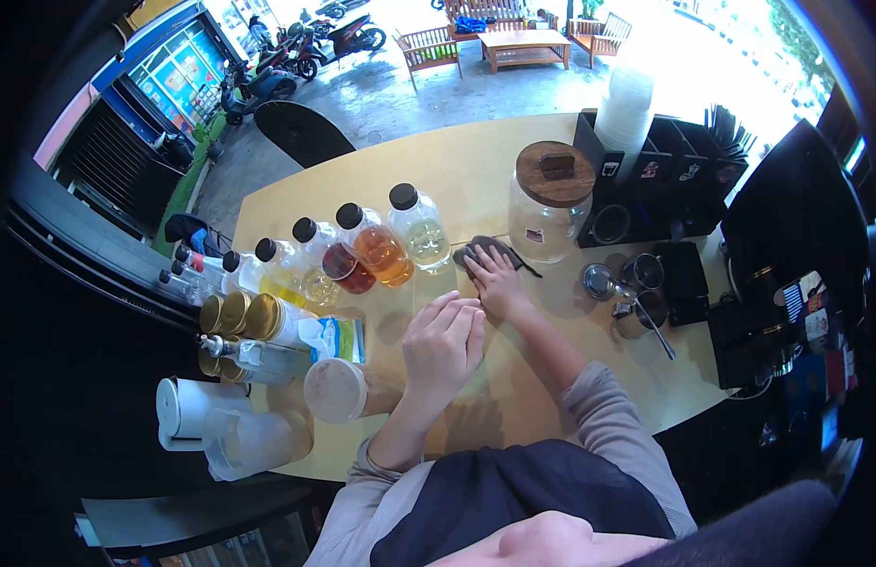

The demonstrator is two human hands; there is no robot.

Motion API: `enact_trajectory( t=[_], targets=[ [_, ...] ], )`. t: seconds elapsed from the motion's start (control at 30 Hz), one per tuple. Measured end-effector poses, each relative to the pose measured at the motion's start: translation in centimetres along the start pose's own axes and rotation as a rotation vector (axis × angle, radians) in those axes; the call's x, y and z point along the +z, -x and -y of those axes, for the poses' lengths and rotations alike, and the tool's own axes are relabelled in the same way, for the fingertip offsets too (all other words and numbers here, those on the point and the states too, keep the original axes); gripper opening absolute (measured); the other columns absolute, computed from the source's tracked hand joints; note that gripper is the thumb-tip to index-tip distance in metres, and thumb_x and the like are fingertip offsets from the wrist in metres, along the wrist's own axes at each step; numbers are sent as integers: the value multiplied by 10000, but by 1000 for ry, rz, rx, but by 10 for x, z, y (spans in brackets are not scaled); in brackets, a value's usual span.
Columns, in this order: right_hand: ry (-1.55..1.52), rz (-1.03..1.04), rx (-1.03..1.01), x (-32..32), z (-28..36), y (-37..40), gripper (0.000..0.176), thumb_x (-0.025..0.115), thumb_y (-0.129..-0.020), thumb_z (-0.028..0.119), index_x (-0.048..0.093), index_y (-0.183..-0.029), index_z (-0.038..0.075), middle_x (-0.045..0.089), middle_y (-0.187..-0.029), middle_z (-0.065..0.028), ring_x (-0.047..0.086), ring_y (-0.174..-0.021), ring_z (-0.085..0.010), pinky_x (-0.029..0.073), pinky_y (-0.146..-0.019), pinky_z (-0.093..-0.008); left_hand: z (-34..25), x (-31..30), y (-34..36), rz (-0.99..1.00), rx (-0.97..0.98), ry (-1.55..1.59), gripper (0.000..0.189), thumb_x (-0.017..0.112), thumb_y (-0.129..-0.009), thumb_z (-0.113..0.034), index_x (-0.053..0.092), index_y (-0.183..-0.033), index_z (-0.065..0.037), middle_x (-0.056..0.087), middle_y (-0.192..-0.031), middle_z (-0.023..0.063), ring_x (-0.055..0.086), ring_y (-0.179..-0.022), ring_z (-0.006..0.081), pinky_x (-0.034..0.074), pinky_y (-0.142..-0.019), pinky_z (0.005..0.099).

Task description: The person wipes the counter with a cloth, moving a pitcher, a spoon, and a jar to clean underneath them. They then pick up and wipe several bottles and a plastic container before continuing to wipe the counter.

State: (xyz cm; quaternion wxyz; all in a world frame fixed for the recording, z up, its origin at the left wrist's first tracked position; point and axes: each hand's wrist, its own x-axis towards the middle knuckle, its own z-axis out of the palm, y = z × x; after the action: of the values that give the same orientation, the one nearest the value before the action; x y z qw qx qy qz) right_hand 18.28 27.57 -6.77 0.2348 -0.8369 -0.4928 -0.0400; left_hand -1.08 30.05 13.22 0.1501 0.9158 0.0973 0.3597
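Observation:
My right hand lies flat on a dark grey cloth, fingers spread over it, and presses it to the table. A thin dark cord trails from the cloth's right side. Nearer to me, my left hand is over the table with its fingers loosely bent and nothing visible in it; its palm is hidden. Left of the cloth stands a black-capped bottle of pale liquid, beside bottles of amber liquid and dark red liquid. A glass jar with a wooden lid stands to the right.
Gold-lidded jars, a blue-and-white packet, a lidded clear tub and a plastic pitcher stand at left. To the right are a black organizer with stacked cups, small glass jars and a spoon.

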Motion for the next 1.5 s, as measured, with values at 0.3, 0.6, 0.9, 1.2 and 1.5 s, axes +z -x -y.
enact_trajectory(
  t=[0.3,0.6,0.9,1.2,1.5],
  targets=[
    [-209,52,-200,-21,8,48,448,576,-944,183,605,-1390,214,483,-1529,-76,398,-1431,-351,271,-1207,-483,0,1,0,-8,5,-4,191,586,-951,-144,713,-835,-62,742,-955,59,694,-1011,294,545,-855,399],
    [-88,-54,-20,-26,0,36,656,661,-847,434,535,-1455,224,407,-1570,-136,315,-1479,-363,223,-1226,-497,-1,-1,0,7,-5,1,191,585,-952,-138,711,-832,-59,741,-957,56,694,-1006,293,544,-852,400],
    [-262,38,-273,-24,19,50,466,647,-840,184,658,-1305,156,526,-1482,-136,411,-1414,-420,332,-1183,-495,1,0,-1,-3,18,13,191,585,-952,-136,712,-837,-52,742,-949,62,695,-1003,296,542,-854,402],
    [-160,-6,-11,-6,6,31,496,557,-901,157,569,-1386,50,461,-1521,-178,351,-1452,-410,295,-1197,-498,1,-1,-1,17,2,28,189,587,-946,-128,710,-824,-52,744,-928,63,707,-969,289,548,-841,394],
    [18,-136,65,31,-4,-58,510,524,-938,203,534,-1405,-2,443,-1523,-218,352,-1432,-465,262,-1195,-528,1,-1,-1,24,8,36,186,585,-939,-116,705,-814,-47,742,-917,67,709,-961,291,551,-836,394]
  ],
)
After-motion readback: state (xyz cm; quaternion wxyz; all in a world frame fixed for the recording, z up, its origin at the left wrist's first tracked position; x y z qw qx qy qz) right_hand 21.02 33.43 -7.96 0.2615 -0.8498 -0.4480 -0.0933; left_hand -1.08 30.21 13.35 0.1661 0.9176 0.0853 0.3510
